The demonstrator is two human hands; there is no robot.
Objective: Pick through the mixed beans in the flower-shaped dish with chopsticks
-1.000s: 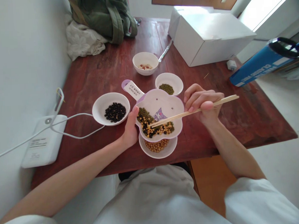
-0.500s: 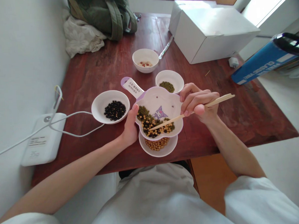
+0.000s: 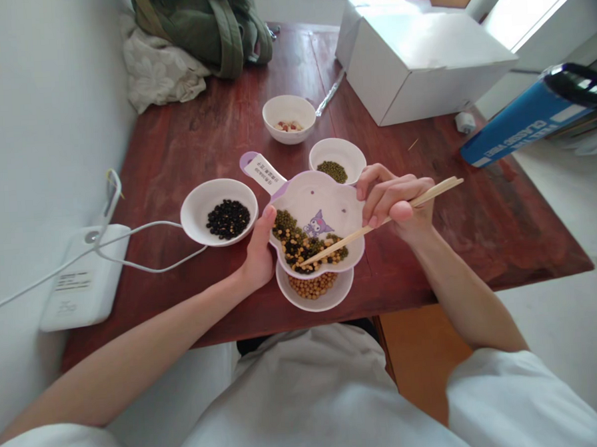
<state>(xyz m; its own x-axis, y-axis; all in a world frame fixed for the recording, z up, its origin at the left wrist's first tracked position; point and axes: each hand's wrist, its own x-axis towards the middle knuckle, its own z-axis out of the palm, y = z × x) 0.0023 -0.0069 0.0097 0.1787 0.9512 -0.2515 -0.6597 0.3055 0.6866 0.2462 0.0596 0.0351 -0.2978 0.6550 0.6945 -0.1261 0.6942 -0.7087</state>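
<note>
The fingers (image 3: 391,192) of the right hand (image 3: 398,203) are closed around 2 thin wooden chopsticks (image 3: 346,240), slanted, probably, for the tips to reach the mixed beans (image 3: 292,246). The left hand (image 3: 260,255) grips the glossy, flower-shaped dish (image 3: 334,195), thumb on its rim, other fingers hidden, seemingly to steady it over the round bowl (image 3: 327,305); whether they touch, I cannot tell.

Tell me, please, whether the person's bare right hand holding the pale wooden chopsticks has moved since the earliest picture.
Yes: judged against the round white bowl of green beans, the right hand has shifted slightly left, towards it.
</note>
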